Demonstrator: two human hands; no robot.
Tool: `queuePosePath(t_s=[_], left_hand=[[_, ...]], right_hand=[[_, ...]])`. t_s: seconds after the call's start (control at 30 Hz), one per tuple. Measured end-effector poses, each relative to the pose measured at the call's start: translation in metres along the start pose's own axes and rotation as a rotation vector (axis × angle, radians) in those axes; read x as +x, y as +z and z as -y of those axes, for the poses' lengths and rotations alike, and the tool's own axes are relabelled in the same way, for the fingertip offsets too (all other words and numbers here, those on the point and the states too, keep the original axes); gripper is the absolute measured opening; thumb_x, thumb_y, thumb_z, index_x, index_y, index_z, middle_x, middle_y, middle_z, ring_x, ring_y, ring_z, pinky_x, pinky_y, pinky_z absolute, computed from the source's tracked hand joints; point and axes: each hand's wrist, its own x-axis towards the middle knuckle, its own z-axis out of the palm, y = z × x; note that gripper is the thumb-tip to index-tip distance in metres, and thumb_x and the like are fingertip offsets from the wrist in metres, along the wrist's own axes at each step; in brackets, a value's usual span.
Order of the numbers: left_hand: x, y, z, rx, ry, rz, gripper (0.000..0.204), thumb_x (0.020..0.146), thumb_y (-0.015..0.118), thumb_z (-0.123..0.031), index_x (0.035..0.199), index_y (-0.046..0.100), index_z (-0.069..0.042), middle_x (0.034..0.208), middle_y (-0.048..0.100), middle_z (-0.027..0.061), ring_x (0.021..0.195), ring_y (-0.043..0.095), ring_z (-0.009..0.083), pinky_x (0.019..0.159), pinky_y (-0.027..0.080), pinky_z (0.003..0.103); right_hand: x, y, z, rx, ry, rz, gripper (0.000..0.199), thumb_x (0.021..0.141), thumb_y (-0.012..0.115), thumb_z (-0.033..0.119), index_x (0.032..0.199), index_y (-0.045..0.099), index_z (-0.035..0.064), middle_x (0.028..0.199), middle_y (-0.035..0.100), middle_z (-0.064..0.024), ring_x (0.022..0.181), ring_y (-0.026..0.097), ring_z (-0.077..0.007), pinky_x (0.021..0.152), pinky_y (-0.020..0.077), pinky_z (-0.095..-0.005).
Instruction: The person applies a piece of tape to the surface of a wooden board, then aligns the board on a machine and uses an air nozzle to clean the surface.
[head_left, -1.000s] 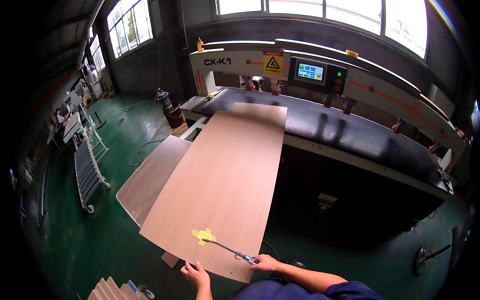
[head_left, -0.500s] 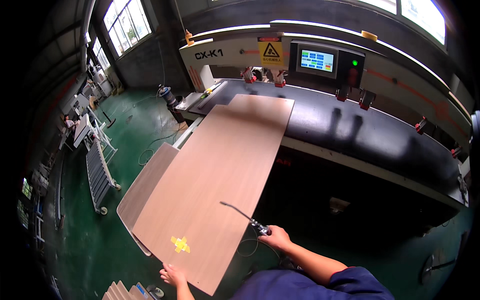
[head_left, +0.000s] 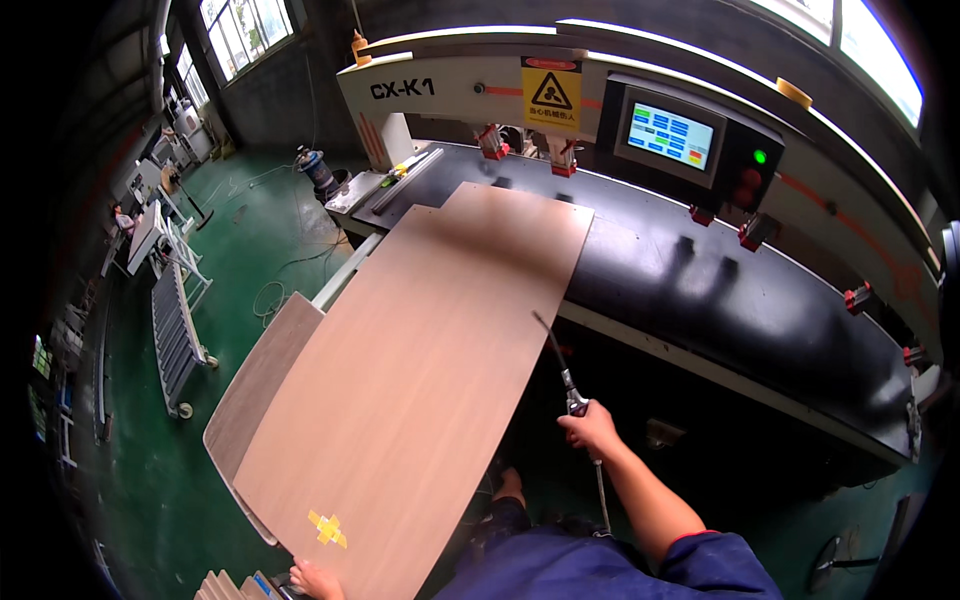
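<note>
A long light-brown wood-grain panel (head_left: 420, 370) slants from the black machine bed toward my body. Its far end lies on the bed, and a yellow tape cross (head_left: 327, 529) is stuck near its close end. My left hand (head_left: 315, 580) grips the panel's near left edge, low in the picture, with part of the fingers hidden. In my right hand (head_left: 594, 430) is an air blow gun (head_left: 574, 393). Its thin nozzle points forward and left, the tip close to the panel's right edge. A hose (head_left: 602, 500) hangs below that hand.
The black bed (head_left: 700, 290) runs off to the right under a beam with red-tipped clamps and a lit touch screen (head_left: 668, 137). A second, greyer panel (head_left: 265, 390) lies under the first at left. A roller conveyor (head_left: 175, 335) and a distant person (head_left: 123, 220) are further left.
My right hand has moved the blow gun forward and right, from over the panel's near part to beside its right edge. My left hand stays at the panel's near edge.
</note>
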Motion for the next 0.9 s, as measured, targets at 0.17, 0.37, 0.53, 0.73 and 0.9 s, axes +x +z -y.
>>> queuePosePath(t_s=[0.17,0.37,0.53,0.73,0.9], left_hand=[[0.004,0.024,0.026,0.113,0.238,-0.308,0.042,0.086,0.057,-0.039,0.109,0.058,-0.004,0.101,0.060,0.0180,0.091,0.058,0.0336,0.078,0.047,0.045],[0.001,0.028,0.007,-0.233,0.159,-0.355,0.035,0.077,0.067,-0.034,0.090,0.068,-0.001,0.102,0.062,0.0241,0.098,0.057,0.0423,0.082,0.047,0.051],[0.037,0.065,-0.001,-0.425,-0.095,-0.150,0.047,0.081,0.066,-0.027,0.119,0.058,-0.001,0.110,0.061,0.0254,0.102,0.057,0.0428,0.090,0.043,0.056],[0.058,0.006,-0.070,-0.174,-0.272,0.027,0.045,0.086,0.056,-0.029,0.122,0.055,-0.002,0.114,0.058,0.0249,0.104,0.055,0.0420,0.090,0.043,0.055],[0.065,-0.014,-0.100,-0.047,-0.325,0.095,0.044,0.090,0.049,-0.031,0.124,0.052,-0.003,0.118,0.055,0.0245,0.105,0.053,0.0414,0.089,0.042,0.054]], right_hand=[[0.088,-0.061,0.066,-0.425,-0.079,-0.346,0.030,0.077,0.065,0.014,0.089,0.047,-0.0074,0.067,0.063,-0.0164,0.053,0.066,-0.0244,0.044,0.0530,-0.0338],[0.218,-0.164,0.073,-0.515,0.209,-0.424,0.018,0.077,0.059,0.009,0.069,0.063,-0.0059,0.059,0.064,-0.0150,0.052,0.067,-0.0292,0.050,0.0553,-0.0383],[0.231,-0.270,-0.015,-0.381,0.257,-0.657,0.026,0.075,0.060,0.016,0.089,0.064,-0.0052,0.069,0.068,-0.0150,0.066,0.070,-0.0303,0.061,0.0572,-0.0391],[0.227,-0.177,0.089,-0.416,0.169,-0.454,0.024,0.079,0.061,0.019,0.084,0.063,-0.0048,0.062,0.065,-0.0153,0.052,0.066,-0.0267,0.049,0.0539,-0.0415],[0.267,-0.063,0.207,-0.318,0.037,-0.192,0.023,0.080,0.060,0.014,0.066,0.057,-0.0036,0.053,0.059,-0.0138,0.046,0.062,-0.0247,0.040,0.0491,-0.0357]])
